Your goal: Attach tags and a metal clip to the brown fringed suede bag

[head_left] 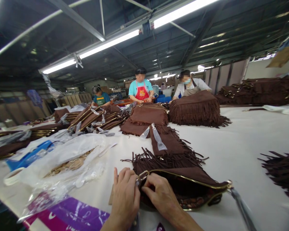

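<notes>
Both hands sit at 6 o'clock in the head view, meeting at the near end of a brown fringed bag (183, 179) that lies flat on the white table (243, 144). Left hand (125, 199) is curled, fingers pinched narrow on the gold ring hardware (142, 175) at the bag's zipper end. Right hand (162, 195) is closed too, fingertips pressing the bag's top edge just beside that ring. Bag mouth gapes open toward 3 o'clock, gold zipper trim running to a pull at the far end.

At 12 o'clock from the hands, more fringed bags (166, 141) lie stacked, one with a white tag. At 9 o'clock there are clear plastic bags (72, 160), one holding what looks like chain. A purple packet (69, 215) sits at 7 o'clock. Three co-workers (141, 89) stand at the far end of the table.

Risks, as a judgement: the ring is small and both grips are tight fingertip pinches, so it could slip free. Loose fringe lies close to the hardware and could snag in it. Pulling hard at one end could drag the bag across the slick table.
</notes>
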The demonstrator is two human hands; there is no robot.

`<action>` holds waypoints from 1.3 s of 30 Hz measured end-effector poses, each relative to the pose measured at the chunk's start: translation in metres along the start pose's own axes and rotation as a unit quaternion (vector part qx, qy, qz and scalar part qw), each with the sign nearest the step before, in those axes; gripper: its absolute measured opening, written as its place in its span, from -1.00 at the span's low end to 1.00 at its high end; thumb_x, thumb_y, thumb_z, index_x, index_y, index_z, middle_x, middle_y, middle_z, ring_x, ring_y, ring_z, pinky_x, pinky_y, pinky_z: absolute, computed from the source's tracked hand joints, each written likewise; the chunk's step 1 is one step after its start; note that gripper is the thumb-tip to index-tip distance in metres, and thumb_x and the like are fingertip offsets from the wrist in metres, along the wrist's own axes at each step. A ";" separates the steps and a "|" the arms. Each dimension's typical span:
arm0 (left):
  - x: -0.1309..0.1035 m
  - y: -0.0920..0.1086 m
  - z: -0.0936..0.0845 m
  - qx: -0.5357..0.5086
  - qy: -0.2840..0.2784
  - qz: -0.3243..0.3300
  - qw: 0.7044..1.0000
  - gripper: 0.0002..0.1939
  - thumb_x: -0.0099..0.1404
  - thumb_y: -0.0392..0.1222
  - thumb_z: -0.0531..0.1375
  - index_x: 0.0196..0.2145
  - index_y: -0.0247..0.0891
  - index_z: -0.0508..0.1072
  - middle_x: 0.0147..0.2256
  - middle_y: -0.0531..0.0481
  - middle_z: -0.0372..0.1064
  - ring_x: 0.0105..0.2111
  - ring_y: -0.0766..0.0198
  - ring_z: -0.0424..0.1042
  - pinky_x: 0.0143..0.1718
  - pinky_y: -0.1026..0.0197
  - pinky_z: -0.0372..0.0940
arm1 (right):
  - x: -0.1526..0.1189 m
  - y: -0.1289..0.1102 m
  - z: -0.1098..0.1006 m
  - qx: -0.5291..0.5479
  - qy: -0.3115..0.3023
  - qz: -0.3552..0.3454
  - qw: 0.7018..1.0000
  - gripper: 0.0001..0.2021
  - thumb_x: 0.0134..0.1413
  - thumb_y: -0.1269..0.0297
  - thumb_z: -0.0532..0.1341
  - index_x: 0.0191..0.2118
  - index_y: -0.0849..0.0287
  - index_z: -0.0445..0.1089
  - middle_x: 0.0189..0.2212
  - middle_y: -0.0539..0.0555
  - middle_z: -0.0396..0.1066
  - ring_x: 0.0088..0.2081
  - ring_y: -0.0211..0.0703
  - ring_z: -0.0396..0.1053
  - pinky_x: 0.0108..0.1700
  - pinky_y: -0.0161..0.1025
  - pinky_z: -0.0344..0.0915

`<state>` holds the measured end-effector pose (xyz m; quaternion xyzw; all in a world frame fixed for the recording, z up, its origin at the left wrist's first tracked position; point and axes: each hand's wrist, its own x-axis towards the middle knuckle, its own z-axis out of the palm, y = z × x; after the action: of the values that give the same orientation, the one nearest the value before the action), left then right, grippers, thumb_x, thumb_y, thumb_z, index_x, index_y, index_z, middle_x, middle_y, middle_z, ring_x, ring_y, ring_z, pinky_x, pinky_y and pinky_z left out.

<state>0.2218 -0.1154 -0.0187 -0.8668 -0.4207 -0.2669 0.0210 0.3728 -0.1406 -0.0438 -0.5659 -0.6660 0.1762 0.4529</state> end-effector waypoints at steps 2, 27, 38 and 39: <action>0.000 0.000 -0.003 -0.040 -0.022 -0.009 0.999 -0.76 0.22 -0.39 0.00 -0.25 -0.19 0.40 -0.20 -0.06 0.36 -0.06 0.06 0.27 0.20 -0.37 -0.16 | -0.001 -0.001 0.000 -0.007 -0.010 -0.003 1.000 -0.77 -0.09 0.60 0.22 -0.58 0.16 0.26 -0.50 -0.04 0.33 -0.41 -0.21 0.31 -0.34 -0.32 0.12; -0.012 -0.013 0.011 -0.205 0.047 -0.056 0.976 -0.86 0.21 -0.36 0.00 -0.45 -0.22 0.28 -0.08 -0.21 0.33 0.01 0.02 0.30 -0.02 -0.04 0.26 | -0.002 -0.007 0.001 -0.044 -0.057 0.038 0.997 -0.80 -0.09 0.56 0.25 -0.58 0.18 0.29 -0.50 -0.06 0.35 -0.42 -0.26 0.29 -0.38 -0.34 0.03; -0.009 -0.011 0.009 -0.238 0.039 -0.089 0.966 -0.78 0.16 -0.36 0.02 -0.32 -0.24 0.44 -0.21 -0.14 0.30 -0.12 0.07 0.33 -0.09 0.02 0.27 | -0.004 -0.004 0.004 -0.058 -0.055 0.031 0.996 -0.79 -0.09 0.57 0.28 -0.58 0.19 0.29 -0.53 -0.07 0.32 -0.44 -0.27 0.27 -0.38 -0.33 0.02; -0.009 -0.012 0.009 -0.238 0.042 -0.097 0.965 -0.80 0.17 -0.34 0.03 -0.34 -0.24 0.44 -0.19 -0.15 0.31 -0.09 0.05 0.32 -0.07 0.01 0.26 | -0.004 -0.005 0.004 -0.061 -0.056 0.031 0.996 -0.79 -0.10 0.58 0.28 -0.58 0.19 0.29 -0.53 -0.07 0.31 -0.44 -0.27 0.26 -0.39 -0.34 0.02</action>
<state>0.2127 -0.1121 -0.0332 -0.7898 -0.4258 -0.3964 -0.1943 0.3667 -0.1445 -0.0438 -0.6021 -0.6817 0.1809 0.3742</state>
